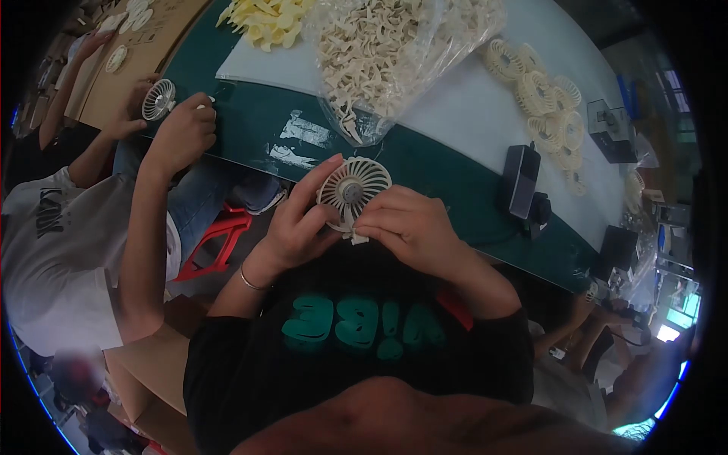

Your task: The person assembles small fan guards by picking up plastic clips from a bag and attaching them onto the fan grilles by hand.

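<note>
A round cream fan grille (pixel 371 173) with thin radial ribs and a grey hub at its centre is held up in front of my chest, near the table's edge. My left hand (pixel 292 226) is closed round its left side, the index finger stretched along the rim. At the lower right rim, my right hand (pixel 413 226) pinches with thumb and fingertips. A small white piece (pixel 359 239) juts out at the bottom of the grille, just below the right fingertips; how it is joined there is hidden.
A clear plastic bag (pixel 371 125) of small cream parts lies on the green table (pixel 250 110), beside yellow parts (pixel 267 23). More grilles (pixel 535 92) are piled at right, near a dark box-shaped device (pixel 521 180). On the left, a co-worker's hands (pixel 180 136) handle another grille (pixel 158 99).
</note>
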The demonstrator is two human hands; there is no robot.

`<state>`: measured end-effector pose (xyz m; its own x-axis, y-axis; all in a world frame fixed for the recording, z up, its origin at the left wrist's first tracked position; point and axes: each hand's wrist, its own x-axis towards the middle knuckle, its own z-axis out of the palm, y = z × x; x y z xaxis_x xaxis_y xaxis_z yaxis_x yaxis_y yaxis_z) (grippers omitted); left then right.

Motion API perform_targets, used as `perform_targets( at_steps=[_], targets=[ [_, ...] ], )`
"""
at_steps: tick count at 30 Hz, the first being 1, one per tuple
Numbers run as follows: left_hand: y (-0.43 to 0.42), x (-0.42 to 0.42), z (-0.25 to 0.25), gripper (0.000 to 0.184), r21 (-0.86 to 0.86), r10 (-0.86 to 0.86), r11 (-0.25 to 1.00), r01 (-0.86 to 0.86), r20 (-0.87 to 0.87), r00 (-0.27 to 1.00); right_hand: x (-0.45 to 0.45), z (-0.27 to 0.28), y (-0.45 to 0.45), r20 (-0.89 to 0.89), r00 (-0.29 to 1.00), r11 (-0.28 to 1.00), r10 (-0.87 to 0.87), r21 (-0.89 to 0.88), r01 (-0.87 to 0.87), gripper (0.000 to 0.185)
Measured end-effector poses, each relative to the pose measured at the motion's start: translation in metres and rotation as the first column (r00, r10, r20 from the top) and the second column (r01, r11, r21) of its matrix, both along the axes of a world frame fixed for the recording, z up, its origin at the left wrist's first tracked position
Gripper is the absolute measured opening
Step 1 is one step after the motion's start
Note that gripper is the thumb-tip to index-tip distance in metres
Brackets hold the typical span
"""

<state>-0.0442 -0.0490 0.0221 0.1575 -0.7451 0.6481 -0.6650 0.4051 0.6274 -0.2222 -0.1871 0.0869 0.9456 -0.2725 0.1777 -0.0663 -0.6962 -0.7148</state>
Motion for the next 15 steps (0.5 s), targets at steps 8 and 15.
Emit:
perform_targets(
  at_steps=[8, 15],
  targets=[
    [0.004, -0.004, -0.009, 0.044, -0.008, -0.021, 1.000, 0.021, -0.074, 0.997, -0.003, -0.008, 0.009, 0.115, 0.993, 0.999, -0.037, -0.022, 0.040, 0.008],
    [0.002, -0.010, -0.012, 0.045, -0.044, -0.086, 0.996, 0.077, -0.273, 0.958, -0.004, -0.009, 0.017, 0.185, 0.982, 0.974, -0.033, -0.216, 0.073, 0.014]
  ],
)
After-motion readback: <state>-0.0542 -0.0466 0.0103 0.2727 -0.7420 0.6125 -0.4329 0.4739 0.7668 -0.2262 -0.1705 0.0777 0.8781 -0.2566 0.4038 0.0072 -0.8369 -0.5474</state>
